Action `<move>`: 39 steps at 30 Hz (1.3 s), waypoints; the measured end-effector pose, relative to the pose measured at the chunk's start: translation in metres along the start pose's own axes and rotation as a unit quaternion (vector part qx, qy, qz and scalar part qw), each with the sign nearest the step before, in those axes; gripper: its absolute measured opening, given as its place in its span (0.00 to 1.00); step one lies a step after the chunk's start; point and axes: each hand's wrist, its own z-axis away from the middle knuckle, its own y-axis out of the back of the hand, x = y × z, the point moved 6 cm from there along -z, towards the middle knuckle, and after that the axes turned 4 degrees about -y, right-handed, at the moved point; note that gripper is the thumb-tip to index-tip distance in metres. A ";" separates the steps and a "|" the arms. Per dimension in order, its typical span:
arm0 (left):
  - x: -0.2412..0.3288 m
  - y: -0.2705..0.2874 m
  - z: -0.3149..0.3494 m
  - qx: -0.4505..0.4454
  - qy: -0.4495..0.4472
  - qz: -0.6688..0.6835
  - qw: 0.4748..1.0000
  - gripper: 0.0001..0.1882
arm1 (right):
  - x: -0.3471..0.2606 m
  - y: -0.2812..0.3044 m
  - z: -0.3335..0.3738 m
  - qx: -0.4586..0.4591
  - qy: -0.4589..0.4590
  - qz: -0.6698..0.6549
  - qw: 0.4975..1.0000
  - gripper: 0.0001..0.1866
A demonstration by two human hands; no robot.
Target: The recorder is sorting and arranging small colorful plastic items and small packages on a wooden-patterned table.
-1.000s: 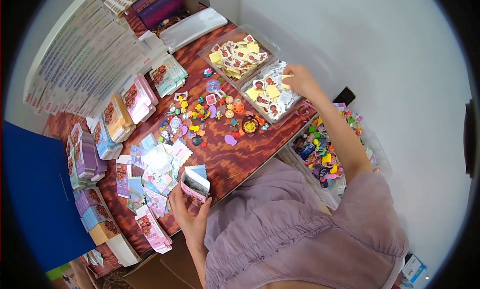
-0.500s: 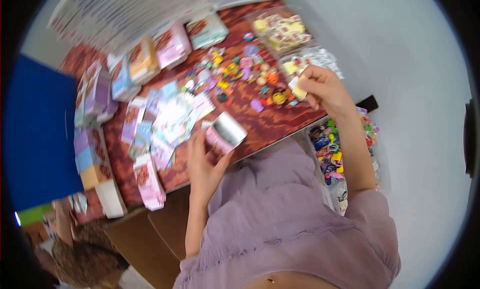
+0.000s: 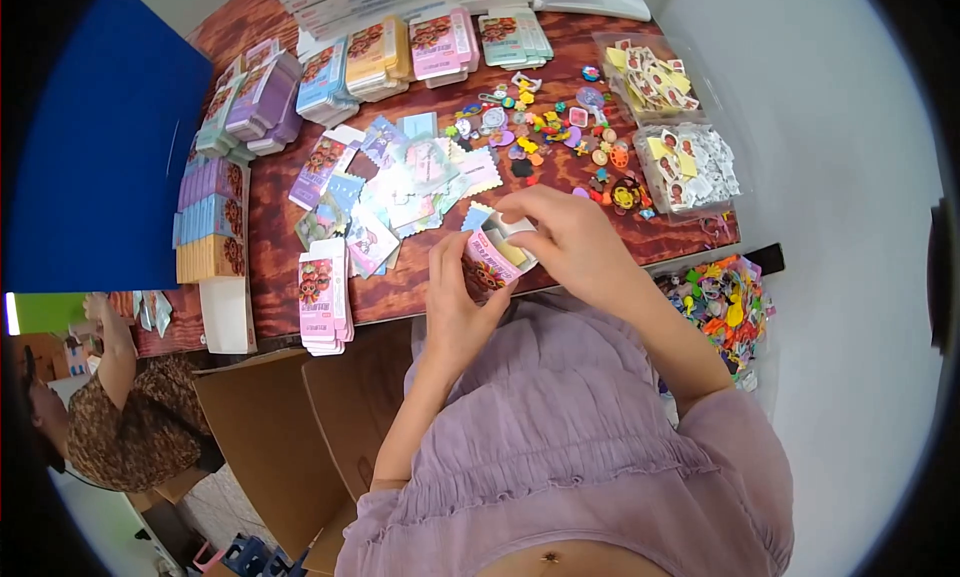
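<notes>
1. Centre of the frame: the left hand (image 3: pixel 462 302) grips a small pink box (image 3: pixel 494 254) from below, fingers clamped on it.
2. The right hand (image 3: pixel 568 239) pinches the box's open top, fingertips together on its flap; it sits above the wooden table (image 3: pixel 275 232) edge.
3. Upper right: two clear trays (image 3: pixel 690 167) of stickers; colourful trinkets (image 3: pixel 545 132) beside them.

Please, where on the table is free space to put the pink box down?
Bare wood lies along the table's near edge, between the flat pink boxes and the hands. The middle, with sachets and small toys, is crowded.
</notes>
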 end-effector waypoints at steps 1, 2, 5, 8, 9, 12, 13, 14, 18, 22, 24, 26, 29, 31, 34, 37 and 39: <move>-0.003 0.001 0.000 0.007 0.012 0.021 1.000 0.38 | 0.000 0.003 0.000 0.004 0.006 -0.062 0.998 0.11; -0.006 0.001 0.001 0.013 0.023 0.042 0.999 0.39 | 0.003 0.001 0.002 -0.001 0.007 -0.063 0.998 0.11; -0.021 -0.002 0.006 0.056 0.083 0.115 0.988 0.40 | -0.009 0.008 0.017 0.110 0.112 0.004 0.988 0.11; -0.009 0.000 0.001 0.039 0.128 0.119 0.984 0.42 | 0.017 -0.022 0.027 0.033 0.008 -0.103 0.994 0.14; -0.010 -0.001 0.002 0.040 0.130 0.119 0.984 0.42 | 0.017 -0.022 0.026 0.031 0.008 -0.104 0.994 0.14; -0.003 -0.004 0.003 0.037 0.052 0.113 0.992 0.40 | 0.015 -0.014 0.025 0.074 0.011 -0.131 0.989 0.17; -0.001 -0.004 0.005 0.051 0.062 0.190 0.978 0.39 | 0.013 -0.011 0.026 0.081 -0.001 -0.180 0.980 0.18; 0.000 -0.003 0.006 0.066 0.072 0.266 0.959 0.37 | 0.013 -0.008 0.026 0.087 -0.012 -0.229 0.969 0.20; 0.016 0.009 0.001 0.024 0.068 0.320 0.945 0.34 | 0.019 -0.002 0.027 0.069 0.023 -0.370 0.926 0.16; 0.009 0.007 0.000 -0.046 0.121 0.444 0.887 0.31 | 0.034 0.001 0.028 0.009 -0.018 -0.349 0.937 0.11; 0.006 0.007 0.001 -0.085 0.123 0.447 0.882 0.30 | 0.037 -0.004 0.033 -0.019 -0.028 -0.317 0.948 0.08; 0.006 0.010 0.002 -0.099 0.126 0.399 0.903 0.29 | 0.036 -0.010 0.037 -0.024 -0.057 -0.334 0.941 0.10; 0.006 0.012 0.000 -0.123 0.137 0.343 0.921 0.29 | 0.027 -0.009 0.036 0.049 -0.014 -0.258 0.965 0.15; 0.005 0.011 0.001 -0.128 0.136 0.330 0.925 0.30 | 0.031 -0.010 0.034 0.015 0.000 -0.288 0.957 0.13; 0.011 0.006 0.006 -0.136 0.143 0.293 0.935 0.31 | 0.039 -0.020 0.034 0.012 0.003 -0.332 0.943 0.08; 0.009 0.003 0.010 -0.145 0.148 0.265 0.942 0.34 | 0.047 -0.024 0.033 0.040 -0.060 -0.345 0.936 0.04; 0.009 0.002 0.011 -0.153 0.144 0.261 0.942 0.35 | 0.051 -0.024 0.033 0.038 -0.110 -0.344 0.932 0.04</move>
